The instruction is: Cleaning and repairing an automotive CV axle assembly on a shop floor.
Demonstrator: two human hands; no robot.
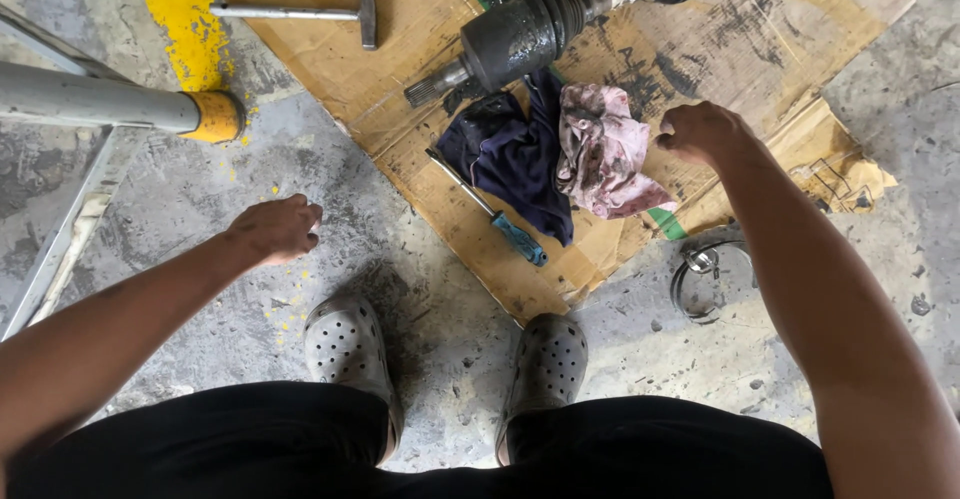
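Observation:
My left hand hangs over the bare concrete floor, fingers curled loosely, holding nothing. My right hand hovers above the cardboard sheet, fingers curled in, just right of a stained pink rag; nothing shows in its grip. A dark blue rag lies beside the pink one. A greasy drive axle with its joint rests across the cardboard. A screwdriver with a blue handle lies at the cardboard's edge.
A hammer lies at the cardboard's far left. A grey metal arm with a yellow end reaches in from the left. Metal band clamps sit on the floor at right. My feet in grey clogs stand below.

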